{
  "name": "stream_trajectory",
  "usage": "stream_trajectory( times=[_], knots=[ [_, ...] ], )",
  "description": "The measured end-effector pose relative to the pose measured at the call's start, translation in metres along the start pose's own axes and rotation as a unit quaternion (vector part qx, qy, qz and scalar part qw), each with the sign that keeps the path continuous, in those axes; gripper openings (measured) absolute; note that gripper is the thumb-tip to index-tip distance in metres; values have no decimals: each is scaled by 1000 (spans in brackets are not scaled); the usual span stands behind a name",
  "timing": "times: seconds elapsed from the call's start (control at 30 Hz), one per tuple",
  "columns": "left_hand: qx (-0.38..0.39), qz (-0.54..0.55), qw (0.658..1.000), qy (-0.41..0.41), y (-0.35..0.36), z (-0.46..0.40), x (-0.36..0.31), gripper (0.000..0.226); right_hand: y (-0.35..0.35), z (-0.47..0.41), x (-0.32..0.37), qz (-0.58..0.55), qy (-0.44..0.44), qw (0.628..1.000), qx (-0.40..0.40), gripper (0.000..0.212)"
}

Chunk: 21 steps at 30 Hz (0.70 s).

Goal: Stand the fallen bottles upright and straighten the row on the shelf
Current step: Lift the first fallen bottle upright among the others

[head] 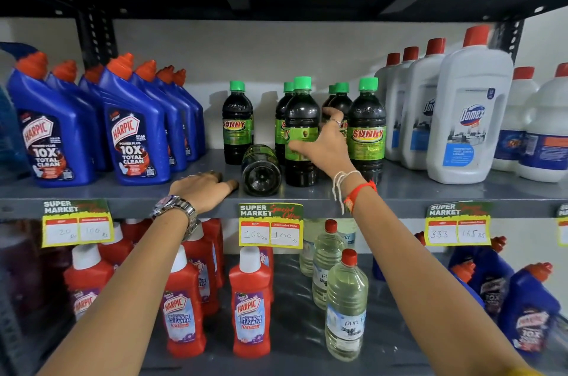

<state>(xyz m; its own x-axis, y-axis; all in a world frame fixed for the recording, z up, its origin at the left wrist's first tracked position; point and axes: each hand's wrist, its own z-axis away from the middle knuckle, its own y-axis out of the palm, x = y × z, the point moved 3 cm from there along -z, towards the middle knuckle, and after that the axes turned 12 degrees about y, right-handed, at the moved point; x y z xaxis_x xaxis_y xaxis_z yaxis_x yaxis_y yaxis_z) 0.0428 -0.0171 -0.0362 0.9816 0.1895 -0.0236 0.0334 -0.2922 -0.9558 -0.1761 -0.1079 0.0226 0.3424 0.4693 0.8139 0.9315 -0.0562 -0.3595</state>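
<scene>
Several dark Sunny bottles with green caps stand in a loose cluster mid-shelf. One Sunny bottle [261,171] lies on its side with its base towards me, at the front of the grey shelf [430,191]. My right hand [325,143] grips the front upright Sunny bottle [301,112]: thumb across its green label, fingers reaching round its right side. My left hand [204,189] rests flat on the shelf edge with its fingertips just left of the fallen bottle, holding nothing. A lone Sunny bottle [237,123] stands apart to the left, another [367,126] at the right.
Blue Harpic bottles [135,129] fill the shelf's left, white Domex bottles [467,117] its right. Price tags [270,226] hang on the shelf's front edge. On the shelf below stand red Harpic bottles [250,308] and clear bottles [345,308].
</scene>
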Motion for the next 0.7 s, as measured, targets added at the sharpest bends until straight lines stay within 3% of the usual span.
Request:
stream_trajectory(
  times=[0.07,0.13,0.27,0.37,0.47,0.57,0.7],
  knots=[
    [-2,3,1000,-1,0,0,1,72,2,-5,-5,-94,38,993,64,83],
    [-5,5,1000,-1,1,-1,1,73,4,-6,-6,-101,40,991,78,80],
    [-7,11,1000,-3,1,0,1,74,7,-3,-4,52,-13,998,-17,102],
    [-8,8,1000,-2,1,1,1,74,7,-3,0,91,-26,994,-56,98],
    [-11,4,1000,-1,1,1,1,71,5,-13,-3,16,34,999,7,97],
    [-14,4,1000,-1,1,1,1,71,6,-19,-9,-86,95,988,90,82],
    [-14,4,1000,-4,1,0,0,72,8,-22,-8,-82,88,987,108,82]
  ],
)
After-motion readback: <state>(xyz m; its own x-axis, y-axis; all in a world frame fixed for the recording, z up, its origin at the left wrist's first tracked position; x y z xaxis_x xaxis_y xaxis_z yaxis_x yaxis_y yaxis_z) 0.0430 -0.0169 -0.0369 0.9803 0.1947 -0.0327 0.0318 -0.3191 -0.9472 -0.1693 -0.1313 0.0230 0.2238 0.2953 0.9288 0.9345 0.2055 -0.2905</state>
